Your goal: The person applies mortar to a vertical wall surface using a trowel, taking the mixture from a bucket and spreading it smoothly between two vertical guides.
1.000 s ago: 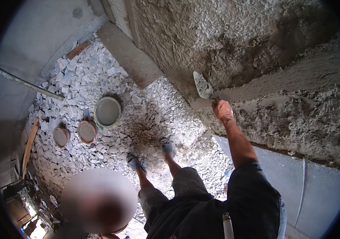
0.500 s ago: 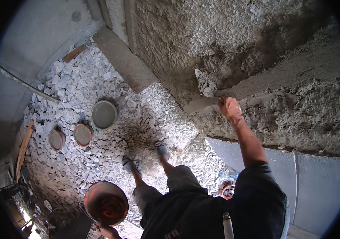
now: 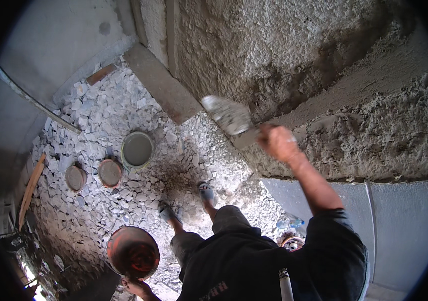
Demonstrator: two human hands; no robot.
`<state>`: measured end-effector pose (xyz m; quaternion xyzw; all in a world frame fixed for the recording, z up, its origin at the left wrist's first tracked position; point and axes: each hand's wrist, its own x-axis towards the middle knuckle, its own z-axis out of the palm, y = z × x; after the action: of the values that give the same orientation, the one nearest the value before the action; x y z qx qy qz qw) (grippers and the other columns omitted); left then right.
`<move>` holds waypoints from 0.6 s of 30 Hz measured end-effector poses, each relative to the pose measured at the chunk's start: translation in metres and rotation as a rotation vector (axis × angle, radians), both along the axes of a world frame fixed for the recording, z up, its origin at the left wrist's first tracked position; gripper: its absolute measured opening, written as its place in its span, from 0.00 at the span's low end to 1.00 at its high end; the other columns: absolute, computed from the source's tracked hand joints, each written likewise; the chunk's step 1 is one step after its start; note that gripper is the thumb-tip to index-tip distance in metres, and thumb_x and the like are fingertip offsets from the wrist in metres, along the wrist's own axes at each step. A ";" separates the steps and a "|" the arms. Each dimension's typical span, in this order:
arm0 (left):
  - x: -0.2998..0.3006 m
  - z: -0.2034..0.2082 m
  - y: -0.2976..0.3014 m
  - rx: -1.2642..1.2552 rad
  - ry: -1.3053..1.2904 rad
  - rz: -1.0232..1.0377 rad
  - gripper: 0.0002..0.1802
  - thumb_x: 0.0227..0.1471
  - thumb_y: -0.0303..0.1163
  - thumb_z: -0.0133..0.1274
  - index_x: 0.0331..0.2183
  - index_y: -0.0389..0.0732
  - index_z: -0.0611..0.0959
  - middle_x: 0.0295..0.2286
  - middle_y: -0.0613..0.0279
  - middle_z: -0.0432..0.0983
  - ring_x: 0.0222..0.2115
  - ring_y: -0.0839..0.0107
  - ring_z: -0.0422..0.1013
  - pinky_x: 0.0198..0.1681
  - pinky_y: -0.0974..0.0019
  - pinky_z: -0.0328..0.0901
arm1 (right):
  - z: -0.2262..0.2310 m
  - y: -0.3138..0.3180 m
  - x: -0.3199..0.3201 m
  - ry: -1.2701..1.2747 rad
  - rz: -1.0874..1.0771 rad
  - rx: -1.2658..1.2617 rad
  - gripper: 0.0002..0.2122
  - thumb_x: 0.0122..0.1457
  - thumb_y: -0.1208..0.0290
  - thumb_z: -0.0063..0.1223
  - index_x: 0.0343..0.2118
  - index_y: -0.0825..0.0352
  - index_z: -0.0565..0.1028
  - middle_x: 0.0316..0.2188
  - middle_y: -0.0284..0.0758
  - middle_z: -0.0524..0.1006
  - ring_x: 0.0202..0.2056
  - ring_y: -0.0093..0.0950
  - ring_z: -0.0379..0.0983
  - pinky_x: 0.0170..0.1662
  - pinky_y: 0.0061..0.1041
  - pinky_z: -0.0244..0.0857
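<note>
While the left hand (image 3: 136, 287) grips the rim of a round reddish pan (image 3: 133, 252) low at the person's side, fingers curled under its edge, two sandalled feet (image 3: 189, 203) stand on the rubble floor (image 3: 98, 125) below. Further out, the right hand (image 3: 276, 143) is clenched around the handle of a trowel (image 3: 228, 115), whose mortar-coated blade points up-left just off the rough wet plaster wall (image 3: 324, 60). A bucket (image 3: 137, 150) and two shallow pans (image 3: 92, 174) sit on the stones beyond the feet.

Single fisheye view from head height, looking steeply down past plastered wall (image 3: 324, 60) onto distant rubble floor (image 3: 124, 110).
</note>
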<state>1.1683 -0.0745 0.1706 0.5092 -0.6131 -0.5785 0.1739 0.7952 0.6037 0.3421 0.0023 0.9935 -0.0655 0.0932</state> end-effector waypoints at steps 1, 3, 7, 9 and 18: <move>0.003 -0.001 -0.002 0.003 0.011 0.020 0.16 0.55 0.41 0.61 0.41 0.43 0.79 0.36 0.64 0.73 0.38 0.70 0.69 0.39 0.64 0.63 | 0.000 -0.028 -0.004 -0.110 0.039 -0.002 0.12 0.69 0.65 0.51 0.44 0.67 0.80 0.19 0.38 0.78 0.18 0.27 0.73 0.22 0.30 0.74; 0.004 0.001 -0.002 0.007 0.039 0.068 0.17 0.54 0.41 0.61 0.41 0.41 0.80 0.36 0.63 0.73 0.38 0.70 0.70 0.40 0.65 0.63 | 0.001 -0.084 -0.010 -0.175 0.186 -0.159 0.09 0.67 0.70 0.51 0.44 0.66 0.80 0.22 0.41 0.79 0.20 0.31 0.77 0.24 0.35 0.76; 0.015 0.000 -0.011 -0.366 -0.073 -0.193 0.16 0.58 0.38 0.57 0.45 0.40 0.79 0.35 0.59 0.75 0.36 0.66 0.72 0.36 0.61 0.66 | -0.024 -0.184 -0.004 0.057 0.662 -0.566 0.04 0.62 0.71 0.56 0.32 0.64 0.77 0.22 0.36 0.76 0.24 0.33 0.77 0.28 0.36 0.73; 0.052 -0.007 -0.028 -0.935 -0.337 -0.543 0.17 0.68 0.35 0.48 0.55 0.43 0.76 0.35 0.50 0.78 0.31 0.60 0.75 0.29 0.55 0.71 | -0.001 -0.233 0.006 -0.038 0.751 -0.821 0.04 0.59 0.71 0.58 0.31 0.65 0.75 0.23 0.38 0.75 0.28 0.38 0.78 0.35 0.41 0.73; 0.072 -0.001 -0.004 -1.281 -0.384 -0.601 0.14 0.67 0.33 0.46 0.46 0.36 0.82 0.31 0.46 0.79 0.29 0.53 0.74 0.29 0.55 0.71 | -0.108 -0.090 -0.015 -0.976 0.354 -1.291 0.21 0.59 0.63 0.65 0.53 0.66 0.79 0.43 0.39 0.82 0.43 0.30 0.80 0.47 0.26 0.77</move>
<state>1.2402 -0.0785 0.1698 0.2098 -0.9640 -0.0297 0.1607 0.7801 0.5138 0.2336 -0.1801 0.5938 -0.5992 0.5059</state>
